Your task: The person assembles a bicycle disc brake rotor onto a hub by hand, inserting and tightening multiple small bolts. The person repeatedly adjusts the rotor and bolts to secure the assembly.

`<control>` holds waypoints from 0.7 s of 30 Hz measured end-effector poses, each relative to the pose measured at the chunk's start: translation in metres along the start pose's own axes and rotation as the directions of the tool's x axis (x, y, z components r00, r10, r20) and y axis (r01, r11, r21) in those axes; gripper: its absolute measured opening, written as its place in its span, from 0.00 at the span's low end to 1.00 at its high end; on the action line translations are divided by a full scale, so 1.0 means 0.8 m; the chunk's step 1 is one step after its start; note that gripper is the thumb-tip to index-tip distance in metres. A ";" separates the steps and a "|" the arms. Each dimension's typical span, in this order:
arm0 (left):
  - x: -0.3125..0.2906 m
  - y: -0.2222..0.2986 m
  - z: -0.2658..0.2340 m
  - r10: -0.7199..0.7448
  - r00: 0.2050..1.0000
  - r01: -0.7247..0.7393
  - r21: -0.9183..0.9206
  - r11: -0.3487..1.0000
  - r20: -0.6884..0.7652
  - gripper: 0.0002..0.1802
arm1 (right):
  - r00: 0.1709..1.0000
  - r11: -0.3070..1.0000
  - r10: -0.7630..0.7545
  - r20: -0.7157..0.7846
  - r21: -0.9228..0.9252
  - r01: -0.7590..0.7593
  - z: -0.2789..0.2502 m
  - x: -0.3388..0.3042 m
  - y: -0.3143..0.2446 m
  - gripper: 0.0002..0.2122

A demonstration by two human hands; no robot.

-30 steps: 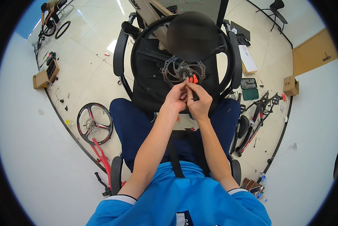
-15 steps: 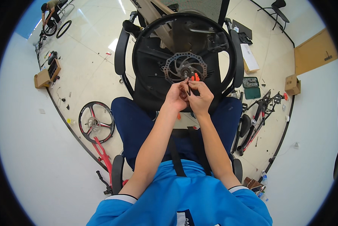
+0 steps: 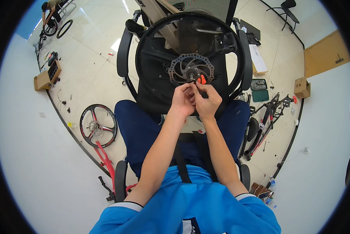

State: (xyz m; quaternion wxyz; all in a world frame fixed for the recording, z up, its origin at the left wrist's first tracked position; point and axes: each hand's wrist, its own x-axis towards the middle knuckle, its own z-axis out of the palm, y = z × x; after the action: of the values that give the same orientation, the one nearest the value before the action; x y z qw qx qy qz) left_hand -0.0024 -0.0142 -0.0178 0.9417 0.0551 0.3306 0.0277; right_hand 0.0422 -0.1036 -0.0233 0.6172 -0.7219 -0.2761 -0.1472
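A dark bicycle wheel lies on the black office chair seat in front of me, its brake disc facing up. The axle sticks up from the disc's middle. Just at the near side of the axle, my left hand and my right hand meet with bent, pinching fingers. Something small and dark is between the fingertips, mostly hidden. Beside the right fingertips shows an orange-red piece, whose kind and hold I cannot make out.
A grey bicycle frame leans across the chair's far side. On the floor at left lie a three-spoke wheel and a red frame part; at right, a dark frame and an opened green case. Far left, another person handles a wheel.
My hands stay together by the axle, with small shifts of the fingers. The slim dark piece between them shows less now. The whole view has moved slightly.
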 end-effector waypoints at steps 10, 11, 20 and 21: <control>0.009 0.010 -0.004 0.023 0.999 -0.020 0.097 0.995 -0.030 0.08 | 0.983 0.982 -0.184 0.029 -0.026 0.185 0.007 0.005 -0.011 0.09; 0.014 0.011 -0.011 0.007 1.000 -0.006 0.091 0.996 -0.016 0.08 | 0.982 0.982 -0.188 0.037 -0.012 0.188 0.006 0.002 -0.012 0.09; 0.016 0.005 -0.006 -0.018 0.999 0.017 -0.012 1.000 -0.040 0.10 | 0.991 0.990 -0.135 -0.004 -0.038 0.135 0.001 -0.006 -0.002 0.08; 0.015 0.003 -0.004 0.004 0.999 -0.003 0.004 1.000 -0.036 0.09 | 0.991 0.990 -0.135 -0.017 -0.046 0.134 0.004 -0.006 -0.002 0.07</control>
State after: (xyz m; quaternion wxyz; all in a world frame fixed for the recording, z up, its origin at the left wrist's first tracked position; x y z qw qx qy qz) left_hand 0.0049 -0.0104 -0.0271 0.9354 0.0568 0.3477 0.0298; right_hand 0.0365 -0.1010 -0.0253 0.5922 -0.7138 -0.3146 -0.2019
